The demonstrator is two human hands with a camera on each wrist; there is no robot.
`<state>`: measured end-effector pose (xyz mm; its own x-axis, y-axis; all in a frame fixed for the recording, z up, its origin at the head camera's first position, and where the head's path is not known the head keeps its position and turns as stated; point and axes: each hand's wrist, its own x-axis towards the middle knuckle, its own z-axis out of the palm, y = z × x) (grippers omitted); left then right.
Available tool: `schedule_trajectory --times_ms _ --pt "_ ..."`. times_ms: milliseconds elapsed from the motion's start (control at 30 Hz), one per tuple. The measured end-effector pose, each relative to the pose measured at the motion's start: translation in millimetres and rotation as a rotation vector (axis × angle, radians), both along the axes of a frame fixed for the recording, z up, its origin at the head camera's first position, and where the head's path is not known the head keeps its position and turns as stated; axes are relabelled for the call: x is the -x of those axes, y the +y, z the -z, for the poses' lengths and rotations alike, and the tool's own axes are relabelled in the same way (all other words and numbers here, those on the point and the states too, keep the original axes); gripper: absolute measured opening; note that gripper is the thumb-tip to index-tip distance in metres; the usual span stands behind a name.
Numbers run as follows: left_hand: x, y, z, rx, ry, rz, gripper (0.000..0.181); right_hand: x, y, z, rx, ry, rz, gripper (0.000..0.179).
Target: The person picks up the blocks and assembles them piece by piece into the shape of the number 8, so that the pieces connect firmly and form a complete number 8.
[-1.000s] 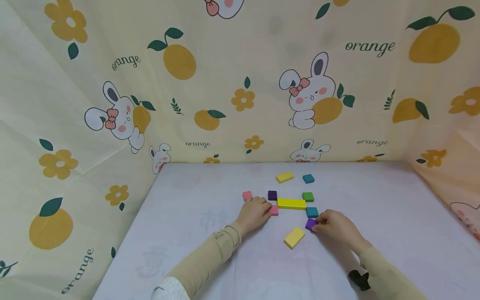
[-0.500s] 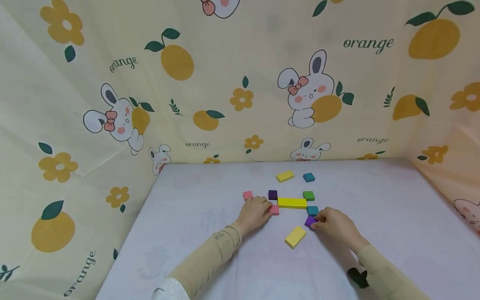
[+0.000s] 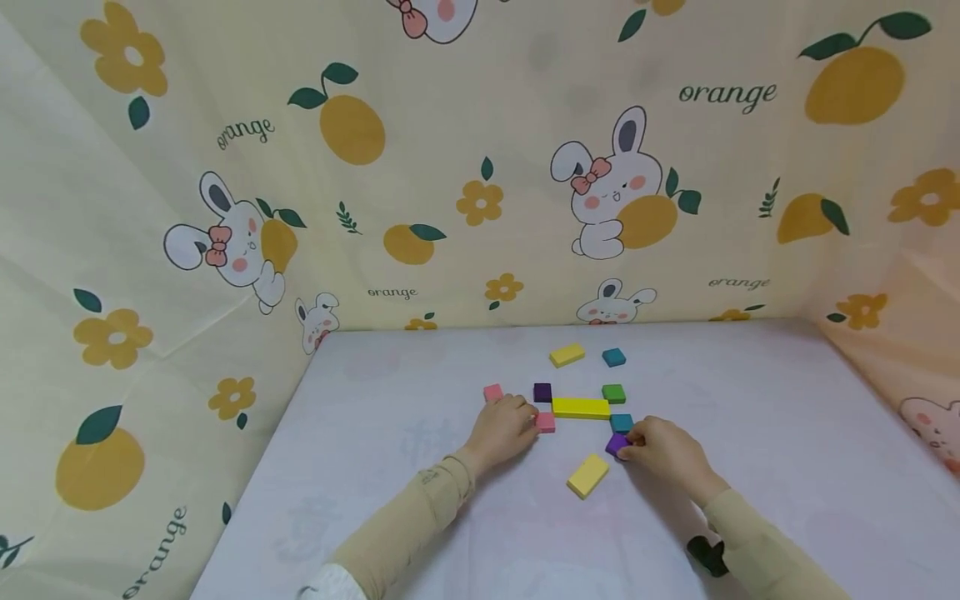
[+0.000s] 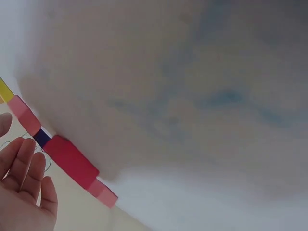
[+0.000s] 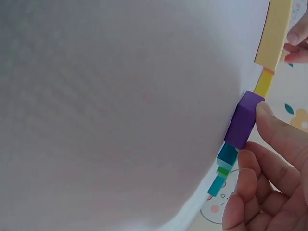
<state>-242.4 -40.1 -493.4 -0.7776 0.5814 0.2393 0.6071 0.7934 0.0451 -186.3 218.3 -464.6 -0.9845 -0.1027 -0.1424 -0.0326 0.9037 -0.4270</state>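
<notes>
My right hand (image 3: 670,454) pinches a purple block (image 5: 243,120) between thumb and fingers, right at the near side of a teal block (image 3: 622,423). A long yellow block (image 3: 581,408) lies flat left of the teal one. At its left end are a pink block (image 3: 545,422) and a dark purple block (image 3: 542,392). My left hand (image 3: 501,431) rests beside that pink block, fingers relaxed. A red block (image 4: 71,161) shows by its fingers in the left wrist view and is hidden behind the hand in the head view. Another pink block (image 3: 492,392) lies past the fingers.
A green block (image 3: 613,393) lies at the yellow block's far right corner. Farther back are a pale yellow block (image 3: 567,355) and a second teal block (image 3: 613,357). Another pale yellow block (image 3: 588,476) lies nearer me. A printed cloth wall stands behind the white table (image 3: 360,467).
My right hand has turned the purple block a little and nudged it closer to the teal block. My left hand stays in place beside the pink block. The head view shifts slightly.
</notes>
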Motion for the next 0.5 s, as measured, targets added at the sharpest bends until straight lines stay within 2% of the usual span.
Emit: schedule_trajectory --times_ms 233,400,500 --pt "-1.7 -16.7 -3.7 0.006 -0.005 -0.004 0.028 0.5 -1.2 -1.0 -0.008 -0.012 0.006 0.028" --pt "-2.0 -31.0 -6.3 -0.011 -0.045 -0.008 0.028 0.9 -1.4 -0.3 -0.004 -0.014 0.008 0.028" --pt "-1.4 -39.1 -7.8 -0.011 -0.044 -0.015 0.027 0.7 -1.8 -0.5 0.0 -0.012 0.01 0.028"
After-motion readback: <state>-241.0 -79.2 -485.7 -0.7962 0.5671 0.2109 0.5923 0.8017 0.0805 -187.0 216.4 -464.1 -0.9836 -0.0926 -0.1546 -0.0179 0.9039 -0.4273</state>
